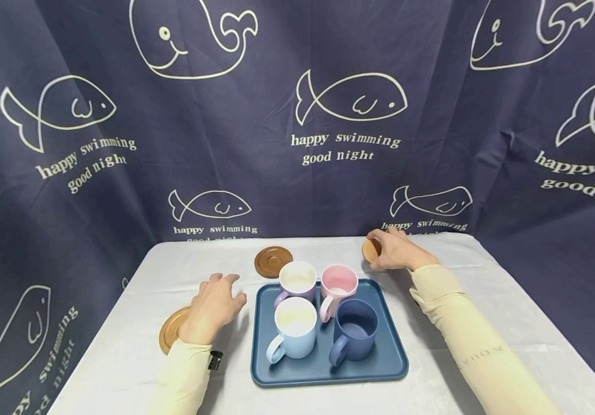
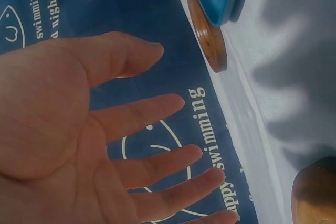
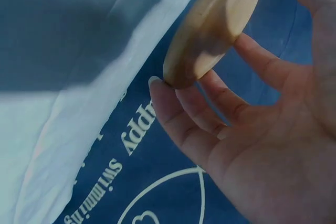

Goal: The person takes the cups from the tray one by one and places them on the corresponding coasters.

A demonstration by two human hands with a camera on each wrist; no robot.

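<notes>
My right hand (image 1: 397, 250) grips a round wooden coaster (image 1: 371, 250) by its edge, tilted, near the table's back right. In the right wrist view the coaster (image 3: 212, 30) sits between the thumb and fingertips. My left hand (image 1: 213, 306) hovers with spread fingers over the table's left side and holds nothing. Beneath its wrist a light wooden coaster (image 1: 173, 329) is partly hidden. At the back lies a darker wooden coaster (image 1: 274, 261). Between the hands, a blue tray (image 1: 323, 374) bears a light blue mug (image 1: 297, 331), a navy mug (image 1: 357, 331), a pink mug (image 1: 340, 282) and a lilac mug (image 1: 297, 279).
A white cloth (image 1: 432, 369) covers the table. Behind and beside it hangs a navy curtain (image 1: 277, 190) printed with fish, whales and lettering. The mugs stand close together, their handles turned toward the near left.
</notes>
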